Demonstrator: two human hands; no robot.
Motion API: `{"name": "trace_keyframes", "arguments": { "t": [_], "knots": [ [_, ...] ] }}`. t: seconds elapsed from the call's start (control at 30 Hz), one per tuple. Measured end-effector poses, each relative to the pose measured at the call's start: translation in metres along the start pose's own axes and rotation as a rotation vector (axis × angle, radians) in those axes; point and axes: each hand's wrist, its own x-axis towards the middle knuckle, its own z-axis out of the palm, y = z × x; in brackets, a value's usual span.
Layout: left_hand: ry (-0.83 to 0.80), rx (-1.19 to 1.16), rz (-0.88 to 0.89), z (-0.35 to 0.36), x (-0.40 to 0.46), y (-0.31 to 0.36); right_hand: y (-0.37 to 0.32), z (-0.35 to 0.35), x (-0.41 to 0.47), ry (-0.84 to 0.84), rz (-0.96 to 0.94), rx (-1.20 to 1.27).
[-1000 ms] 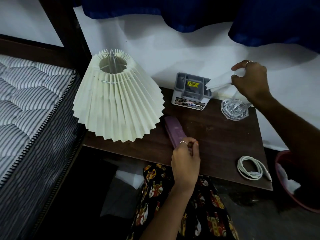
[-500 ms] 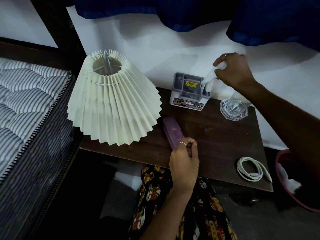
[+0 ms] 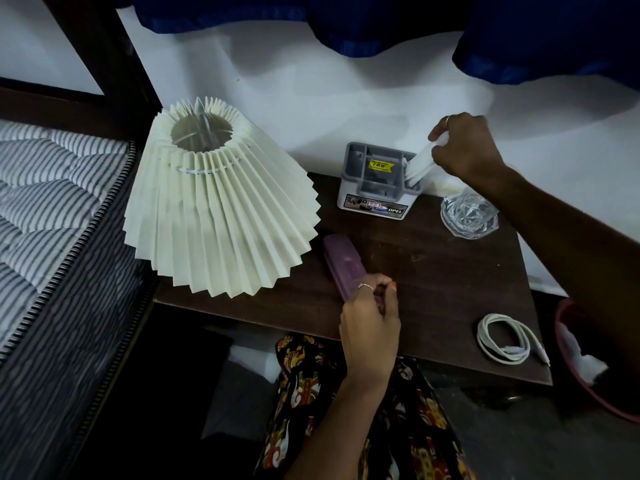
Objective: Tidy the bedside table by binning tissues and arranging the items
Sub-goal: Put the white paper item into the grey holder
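right hand (image 3: pixel 465 150) is pinching the white tissue (image 3: pixel 419 164), its long axis slanting down-left into the grey organiser (image 3: pixel 375 188) just below the fingers, while left hand (image 3: pixel 370 323), well apart, is gripping the purple case (image 3: pixel 343 265) at the table (image 3: pixel 433 289) front.

A bedroom in a home, seen at the bedside.

A striped quilted mattress (image 3: pixel 45 209) in a dark wooden bed frame (image 3: pixel 104 57) lies just beside a small dark wooden bedside table (image 3: pixel 433 278). On the table stands a lamp with a pleated cream shade (image 3: pixel 218 216), and a coiled white charging cable (image 3: pixel 505 337) lies near its corner. Dark blue curtains (image 3: pixel 381 22) hang over the white wall behind.
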Motion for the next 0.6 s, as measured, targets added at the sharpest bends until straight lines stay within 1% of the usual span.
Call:
{"name": "trace_keyframes", "arguments": {
  "t": [0.17, 0.37, 0.5, 0.6],
  "knots": [
    [0.006, 0.001, 0.025, 0.002, 0.001, -0.001, -0.004, 0.01, 0.002, -0.105, -0.007, -0.018],
    [0.018, -0.016, 0.031, 0.002, 0.002, -0.002, 0.0, 0.02, 0.0, -0.179, 0.075, 0.044],
    [0.039, -0.018, 0.028, 0.0, 0.005, -0.002, 0.003, 0.022, -0.001, -0.182, 0.076, 0.1],
    [0.061, -0.04, 0.012, -0.004, 0.008, -0.003, 0.004, 0.022, -0.005, -0.138, 0.087, 0.152]
  ]
}}
